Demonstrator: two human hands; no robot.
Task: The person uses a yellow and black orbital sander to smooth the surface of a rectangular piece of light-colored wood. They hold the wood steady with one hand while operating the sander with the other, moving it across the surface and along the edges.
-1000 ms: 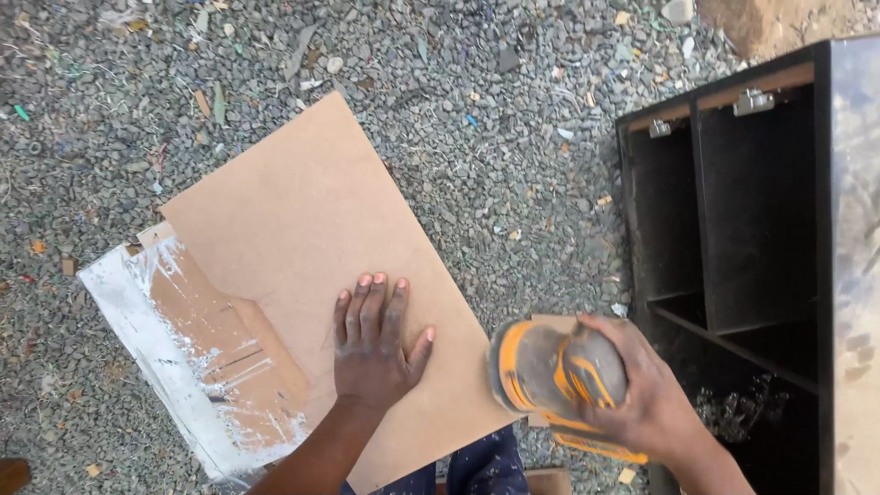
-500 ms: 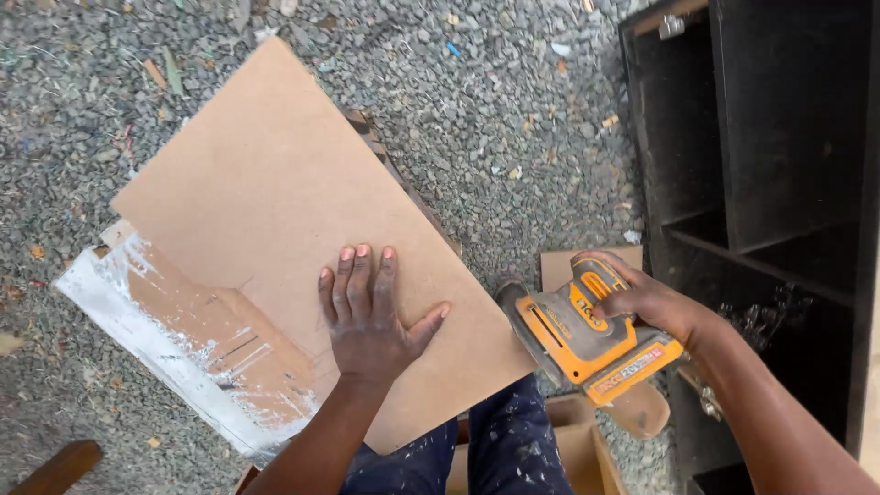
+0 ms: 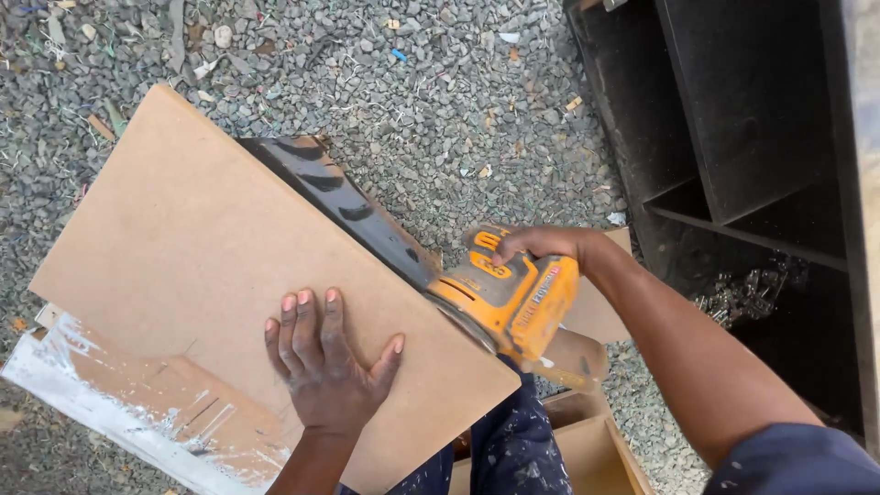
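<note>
Here the left hand lies flat on the brown board, fingers spread and released, grasping nothing, only pressing the panel down near its lower edge. The right hand has its grip clenched around the top of the orange sander, and the pad of the tool is set against the right edge of the board, just beside the thumb of the flat hand. The board itself rests tilted over a second panel with white smears and over a dark ridged piece that shows under its upper right edge; under all of this is loose grey gravel, not a firm worktop. From this I judge some risks. The board is kept in place by one palm only, so if the tool pushes sideways the panel may slide or turn on the piece below it. The thumb is near to the pad, and a small slip of the tool along the edge could bring it against the skin. The pad meets a narrow edge, so it may tip and round the corner unevenly. The black cabinet stands near the right elbow and could limit the arm.
</note>
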